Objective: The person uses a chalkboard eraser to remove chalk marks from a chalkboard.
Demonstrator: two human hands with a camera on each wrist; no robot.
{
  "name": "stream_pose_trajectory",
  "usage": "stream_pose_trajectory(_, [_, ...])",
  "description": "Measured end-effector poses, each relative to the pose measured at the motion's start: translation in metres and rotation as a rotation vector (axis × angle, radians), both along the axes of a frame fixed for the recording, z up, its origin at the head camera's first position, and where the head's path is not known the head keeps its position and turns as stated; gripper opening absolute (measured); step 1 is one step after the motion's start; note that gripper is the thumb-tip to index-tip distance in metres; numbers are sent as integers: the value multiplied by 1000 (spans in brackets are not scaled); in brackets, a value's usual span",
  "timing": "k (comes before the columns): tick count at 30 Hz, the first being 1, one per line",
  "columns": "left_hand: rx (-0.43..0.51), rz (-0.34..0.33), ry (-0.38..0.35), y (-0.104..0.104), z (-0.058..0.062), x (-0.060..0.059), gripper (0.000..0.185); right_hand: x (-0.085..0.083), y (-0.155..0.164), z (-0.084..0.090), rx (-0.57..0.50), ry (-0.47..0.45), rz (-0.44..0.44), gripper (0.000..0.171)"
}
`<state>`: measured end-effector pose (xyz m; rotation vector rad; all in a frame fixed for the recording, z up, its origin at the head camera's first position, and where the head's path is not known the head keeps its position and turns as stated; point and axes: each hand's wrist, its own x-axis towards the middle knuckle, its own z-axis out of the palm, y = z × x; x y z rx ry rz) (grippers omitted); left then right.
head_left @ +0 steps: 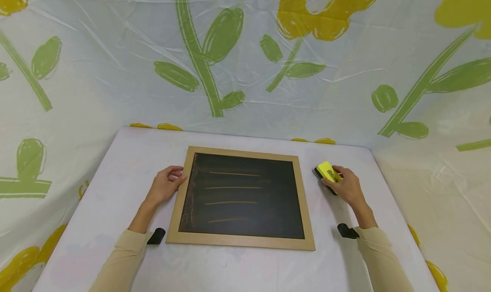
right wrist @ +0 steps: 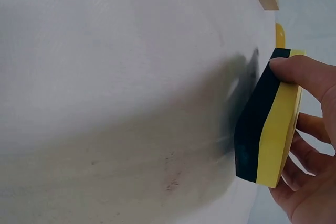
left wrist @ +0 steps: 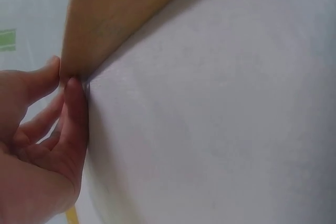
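A small chalkboard (head_left: pixel 280 198) in a light wooden frame (head_left: pixel 238 241) lies on the table, with several thin orange-brown chalk lines across its dark face and smudges down its left side. My left hand (head_left: pixel 163 185) is at the frame's left side; the left wrist view shows thumb and fingertips pinching the frame edge (left wrist: pixel 113 19). To the right of the board, my right hand (head_left: pixel 348 187) grips a yellow and black board eraser (head_left: pixel 328 172) between thumb and fingers. In the right wrist view the eraser (right wrist: pixel 270 124) is tilted above the table, dark felt side toward it, over its shadow.
The white table (head_left: pixel 230 270) has faint coloured stains. A cloth wall (head_left: pixel 249 100) with yellow flowers and green leaves rises behind it and along both sides. Black wrist devices (head_left: pixel 156 236) sit at the sleeve cuffs.
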<state>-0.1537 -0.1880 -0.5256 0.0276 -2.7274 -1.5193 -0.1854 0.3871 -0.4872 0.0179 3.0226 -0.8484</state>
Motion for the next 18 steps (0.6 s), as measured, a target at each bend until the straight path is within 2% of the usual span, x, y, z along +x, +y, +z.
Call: stream_pose_trajectory(18, [4, 10, -40, 0, -3, 0, 39, -2, -18, 18, 37, 51, 110, 68])
